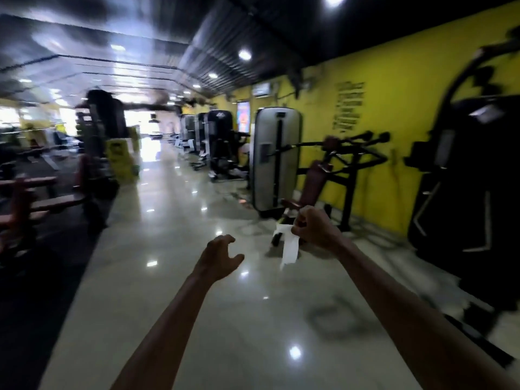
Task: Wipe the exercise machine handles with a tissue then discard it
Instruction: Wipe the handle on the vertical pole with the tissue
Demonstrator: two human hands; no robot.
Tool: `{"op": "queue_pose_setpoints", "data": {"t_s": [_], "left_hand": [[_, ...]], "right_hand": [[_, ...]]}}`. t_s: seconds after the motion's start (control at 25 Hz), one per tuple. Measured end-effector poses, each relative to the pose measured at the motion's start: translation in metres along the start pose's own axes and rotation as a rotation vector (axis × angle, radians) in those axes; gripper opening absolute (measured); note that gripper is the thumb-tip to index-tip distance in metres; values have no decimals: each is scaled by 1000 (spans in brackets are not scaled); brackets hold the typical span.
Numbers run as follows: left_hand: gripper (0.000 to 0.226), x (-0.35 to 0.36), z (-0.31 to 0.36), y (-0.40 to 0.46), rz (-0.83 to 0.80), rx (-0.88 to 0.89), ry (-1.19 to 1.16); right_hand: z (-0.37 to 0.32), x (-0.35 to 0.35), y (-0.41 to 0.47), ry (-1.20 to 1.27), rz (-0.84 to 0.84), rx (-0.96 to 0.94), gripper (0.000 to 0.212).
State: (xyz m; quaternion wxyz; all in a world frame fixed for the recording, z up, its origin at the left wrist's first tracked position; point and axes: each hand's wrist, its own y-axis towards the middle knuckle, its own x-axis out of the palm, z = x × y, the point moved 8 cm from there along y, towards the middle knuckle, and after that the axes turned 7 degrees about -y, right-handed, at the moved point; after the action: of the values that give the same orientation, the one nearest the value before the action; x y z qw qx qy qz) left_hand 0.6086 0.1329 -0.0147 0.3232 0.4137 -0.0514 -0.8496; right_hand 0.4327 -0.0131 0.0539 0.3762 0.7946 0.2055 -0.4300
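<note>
Glossy pale floor (174, 249) runs ahead of me down a long gym aisle, with a yellow wall (394, 108) on my right and ceiling lights mirrored in the tiles. Both my arms reach forward over the floor. My right hand (315, 229) is curled into a fist, pinching the white tissue (289, 246) at its upper end; the strip hangs loose below and to the left of my knuckles, its lower tip free in the air. My left hand (218, 256) is lower and to the left, near the tissue but not touching it, its fingers loosely hooked and holding nothing. Just beyond my right hand stands an exercise machine (332, 170) with a dark red seat and black handles (371, 136), beside a tall grey weight-stack cover (275, 159). Everything is blurred, so finer detail is lost.
</note>
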Motion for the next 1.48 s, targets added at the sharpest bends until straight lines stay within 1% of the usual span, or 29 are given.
{"op": "queue_pose_setpoints", "data": {"t_s": [0.12, 0.2, 0.32, 0.36, 0.48, 0.64, 0.8, 0.84, 0.96, 1.12, 1.2, 1.28, 1.48], "left_hand": [[54, 65, 46, 41, -113, 107, -79], [55, 105, 80, 61, -190, 173, -130], [49, 163, 131, 76, -282, 278, -171], [48, 182, 145, 77, -321, 306, -187], [51, 245, 196, 75, -427, 402, -208], [50, 321, 264, 60, -547, 528, -235], [57, 392, 331, 51, -641, 600, -260], [58, 409, 352, 50, -655, 625, -272], [51, 464, 411, 50, -673, 698, -286], [49, 529, 484, 63, -700, 727, -308], [48, 557, 520, 70, -711, 741, -337], [47, 587, 547, 74, -731, 748, -342], [45, 669, 594, 97, -777, 779, -332]], "right_hand": [[77, -41, -15, -89, 61, 155, 13], [122, -70, -33, -151, 126, 278, 9], [177, -105, -75, -194, 181, 428, 16], [192, -115, -88, -201, 194, 462, 15], [240, -150, -135, -246, 248, 583, 11], [300, -190, -195, -338, 284, 741, 16], [359, -229, -242, -409, 357, 863, 13], [378, -240, -252, -416, 375, 891, 12], [435, -271, -275, -425, 427, 938, 9], [505, -314, -286, -449, 396, 979, 12], [541, -340, -287, -452, 423, 1000, 13], [574, -357, -289, -449, 455, 1016, 12], [658, -372, -291, -451, 446, 1079, 13]]}}
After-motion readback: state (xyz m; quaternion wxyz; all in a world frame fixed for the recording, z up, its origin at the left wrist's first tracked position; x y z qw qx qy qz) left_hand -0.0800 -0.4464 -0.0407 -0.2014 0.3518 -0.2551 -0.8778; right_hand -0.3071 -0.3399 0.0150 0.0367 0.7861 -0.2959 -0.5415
